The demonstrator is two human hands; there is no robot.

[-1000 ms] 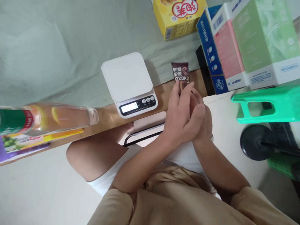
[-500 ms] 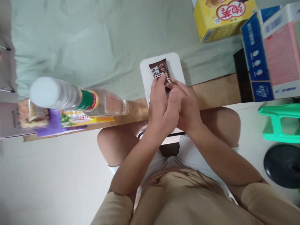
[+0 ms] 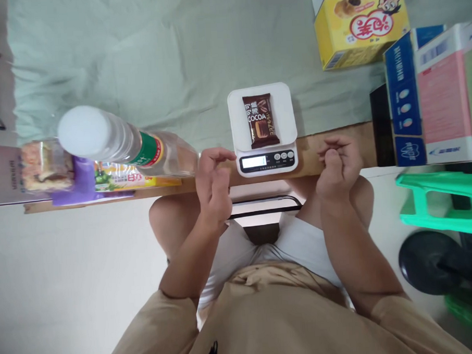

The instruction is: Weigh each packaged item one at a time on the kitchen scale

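A brown COCOA snack packet (image 3: 260,120) lies flat on the platform of a small white kitchen scale (image 3: 283,107), whose display faces me at the table's front edge. My left hand (image 3: 213,186) hovers just left of the scale, empty, fingers loosely curled and apart. My right hand (image 3: 337,165) hangs to the right of the scale over the wooden table edge, empty, fingers curled in. Neither hand touches the packet or the scale.
A clear plastic bottle (image 3: 117,145) stands close to the camera at the left, above a purple and yellow package (image 3: 103,183). A yellow snack box (image 3: 360,25) and blue, pink boxes (image 3: 431,93) stand at the back right. A green stool (image 3: 440,202) is at the right.
Both hands held the cocoa packet and carried it left onto the scale. They have let it go and drawn back to either side of the scale.
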